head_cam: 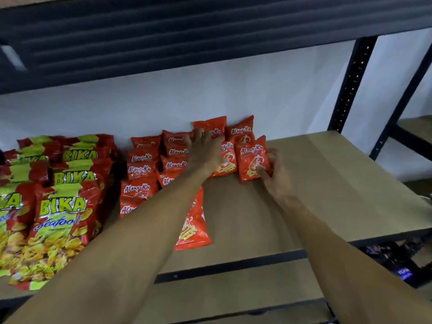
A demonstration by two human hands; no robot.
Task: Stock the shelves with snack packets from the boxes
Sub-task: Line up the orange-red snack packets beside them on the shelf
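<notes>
Right hand [273,174] grasps a small red snack packet [252,157] at the right end of the rows on the brown shelf board [327,183]; left hand [204,149] lies spread against the back packets [211,127], grasping nothing.
Best bet: stand it upright, touching its neighbour, label forward, while the left hand steadies the leaning row; flat packet [194,225] near the front probably goes next. BIKA Seafood bags [63,206] are cut off at left. No boxes in view; small brand script blurry; dark items below unreadable.
</notes>
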